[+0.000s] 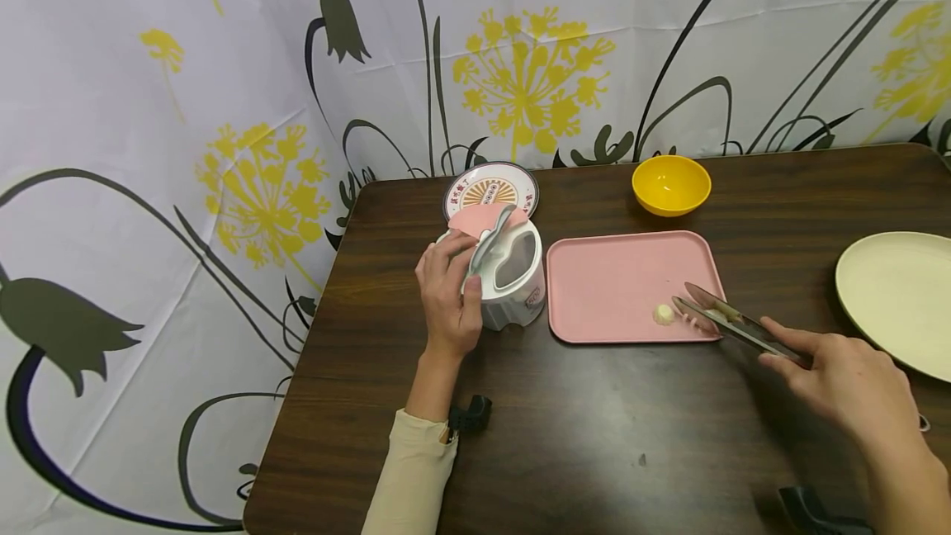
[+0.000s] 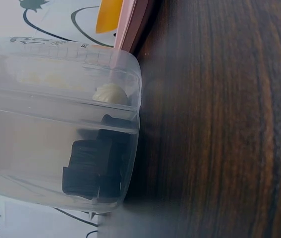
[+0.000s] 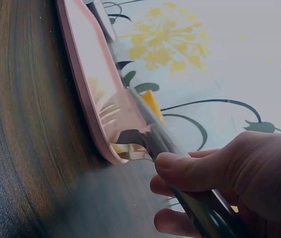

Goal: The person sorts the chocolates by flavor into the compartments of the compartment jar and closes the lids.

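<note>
At the left of the table stands a clear container (image 1: pixel 529 297) with a white top, a grey lever-like part (image 1: pixel 490 239) and a pink flap (image 1: pixel 486 218). My left hand (image 1: pixel 449 297) grips the side of its top. Low in the clear wall, the left wrist view shows a pale lump (image 2: pixel 110 94). My right hand (image 1: pixel 847 378) holds metal tongs (image 1: pixel 731 327), whose tips reach over the right front corner of the pink tray (image 1: pixel 617 267). A small pale round piece (image 1: pixel 664 314) lies on the tray beside the tips. Another pale piece (image 3: pixel 123 148) shows by the tongs in the right wrist view.
A yellow bowl (image 1: pixel 671 186) stands behind the tray. Behind the container is a patterned round plate (image 1: pixel 529 182). At the right lies a large cream plate (image 1: pixel 902 295). A flowered cloth (image 1: pixel 416 64) hangs along the table's back edge.
</note>
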`<state>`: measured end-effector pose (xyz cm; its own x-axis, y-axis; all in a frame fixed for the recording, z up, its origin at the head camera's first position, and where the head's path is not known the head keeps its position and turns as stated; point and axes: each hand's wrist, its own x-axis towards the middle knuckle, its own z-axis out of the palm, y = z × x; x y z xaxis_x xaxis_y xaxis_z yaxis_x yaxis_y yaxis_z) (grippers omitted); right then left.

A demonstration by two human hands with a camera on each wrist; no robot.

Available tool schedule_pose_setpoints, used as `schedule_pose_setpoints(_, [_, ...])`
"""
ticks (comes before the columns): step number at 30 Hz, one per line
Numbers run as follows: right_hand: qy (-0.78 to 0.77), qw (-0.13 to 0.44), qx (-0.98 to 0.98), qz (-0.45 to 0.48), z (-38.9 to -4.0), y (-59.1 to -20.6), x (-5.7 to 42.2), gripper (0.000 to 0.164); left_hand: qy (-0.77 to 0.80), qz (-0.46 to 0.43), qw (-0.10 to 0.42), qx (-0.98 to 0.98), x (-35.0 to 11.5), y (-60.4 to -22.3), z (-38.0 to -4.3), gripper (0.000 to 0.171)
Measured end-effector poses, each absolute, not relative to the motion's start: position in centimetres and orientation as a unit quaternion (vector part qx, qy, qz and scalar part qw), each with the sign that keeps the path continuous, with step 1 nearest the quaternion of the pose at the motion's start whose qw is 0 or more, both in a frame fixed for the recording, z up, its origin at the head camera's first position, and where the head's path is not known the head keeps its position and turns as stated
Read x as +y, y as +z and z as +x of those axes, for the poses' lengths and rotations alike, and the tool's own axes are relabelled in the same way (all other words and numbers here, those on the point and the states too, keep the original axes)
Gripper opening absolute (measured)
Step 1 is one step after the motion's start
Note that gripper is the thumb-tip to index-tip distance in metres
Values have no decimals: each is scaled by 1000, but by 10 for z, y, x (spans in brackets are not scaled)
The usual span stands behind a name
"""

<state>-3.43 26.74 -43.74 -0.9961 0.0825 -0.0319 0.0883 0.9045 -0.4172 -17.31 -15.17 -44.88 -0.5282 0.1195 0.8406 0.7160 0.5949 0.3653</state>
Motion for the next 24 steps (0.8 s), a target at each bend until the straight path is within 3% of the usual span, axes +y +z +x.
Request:
schedule_pose_setpoints(11, [-213,-47,976,21,-33,-440,265,51,-366,-262,409,-794,-152,-448,-173,44])
schedule_pose_setpoints(24, [-238,-246,937,-72,-50,-416,232,56,-366,-260,407,-796,-151,-449,-173,45])
